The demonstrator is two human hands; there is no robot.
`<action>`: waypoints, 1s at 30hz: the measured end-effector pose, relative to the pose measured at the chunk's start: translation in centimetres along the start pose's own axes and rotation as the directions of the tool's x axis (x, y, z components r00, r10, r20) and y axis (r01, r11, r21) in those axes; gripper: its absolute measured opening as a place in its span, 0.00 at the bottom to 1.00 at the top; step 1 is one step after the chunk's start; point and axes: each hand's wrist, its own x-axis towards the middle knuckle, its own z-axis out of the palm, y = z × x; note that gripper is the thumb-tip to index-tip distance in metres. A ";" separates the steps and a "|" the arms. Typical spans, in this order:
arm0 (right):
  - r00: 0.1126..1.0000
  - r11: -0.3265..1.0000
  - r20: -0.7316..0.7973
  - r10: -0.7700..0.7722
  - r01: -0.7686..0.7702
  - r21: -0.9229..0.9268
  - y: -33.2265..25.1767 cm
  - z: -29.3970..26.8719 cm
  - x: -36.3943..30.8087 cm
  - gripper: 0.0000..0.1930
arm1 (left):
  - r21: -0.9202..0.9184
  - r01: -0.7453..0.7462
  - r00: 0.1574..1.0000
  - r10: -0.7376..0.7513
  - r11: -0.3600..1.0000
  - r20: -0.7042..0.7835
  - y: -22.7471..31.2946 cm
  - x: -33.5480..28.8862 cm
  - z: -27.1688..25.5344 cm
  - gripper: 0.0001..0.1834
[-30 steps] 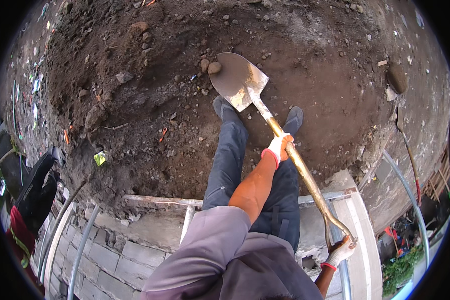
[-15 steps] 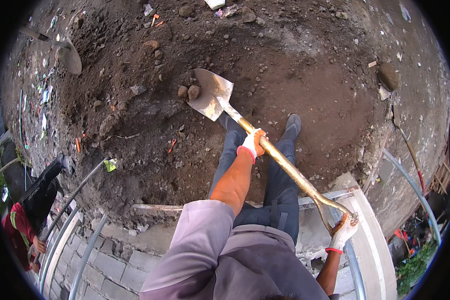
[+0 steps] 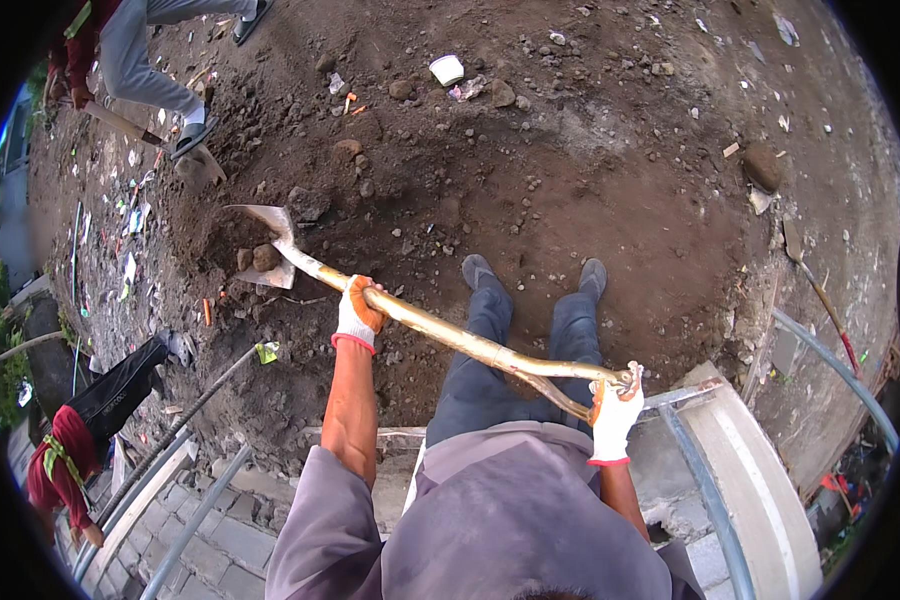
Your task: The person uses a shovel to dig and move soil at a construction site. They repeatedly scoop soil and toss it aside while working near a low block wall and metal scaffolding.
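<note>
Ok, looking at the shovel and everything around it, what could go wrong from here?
Two round stones seem to lie loose on the blade of the shovel; a tilt or jolt might roll them off.

A co-worker's sandaled foot shows beyond the blade, at upper left; soil or stones thrown that way could hit it.

The right hand grips the handle end near a metal rail; a backward pull may knock it.
</note>
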 end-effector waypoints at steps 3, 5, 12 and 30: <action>0.855 0.848 0.244 -0.459 0.503 -0.169 0.4 4.8 -1.4 0.28 | -0.195 -0.221 0.895 0.278 0.956 0.349 8.1 0.3 -0.2 0.08; 0.969 0.921 0.167 -0.183 0.229 -0.314 1.1 5.5 -1.4 0.29 | 0.012 -0.232 0.964 0.228 0.973 0.139 8.3 1.4 0.1 0.07; 0.933 0.993 -0.351 -0.085 0.052 -0.102 -1.9 -11.9 5.0 0.33 | -0.020 0.184 0.981 -0.185 0.983 -0.050 -15.0 -0.8 7.1 0.08; 0.999 0.991 -0.028 0.026 -0.022 0.135 -13.2 -9.3 24.3 0.31 | 0.039 0.063 0.998 -0.063 0.997 0.009 -13.2 0.6 28.5 0.06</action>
